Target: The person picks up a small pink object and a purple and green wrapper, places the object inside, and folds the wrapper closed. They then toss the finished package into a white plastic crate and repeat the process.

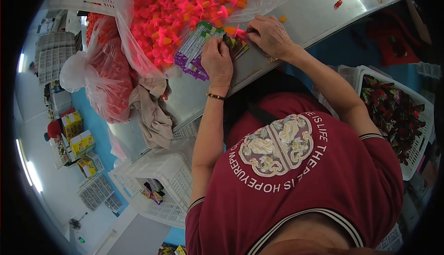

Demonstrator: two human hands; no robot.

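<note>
My left hand (216, 63), with a beaded bracelet at its wrist, pinches a small dark wrapper (237, 47) at its open end. Just left of that hand, a stack of flat purple, green and white wrappers (192, 54) lies at the table edge, partly covered by it. My right hand (270, 35) is closed on a pink plastic piece (240, 32), whose tip meets the wrapper. Behind both hands spreads a large heap of pink pieces with orange parts (180, 10) on clear plastic sheeting.
The metal table (314, 19) bears a small red piece (338, 4) and an orange bit (283, 18). A tied plastic bag (108, 70) and beige cloth (152, 111) are at left. A white crate of filled packets (418, 158) stands right; another crate (173, 172) sits lower left.
</note>
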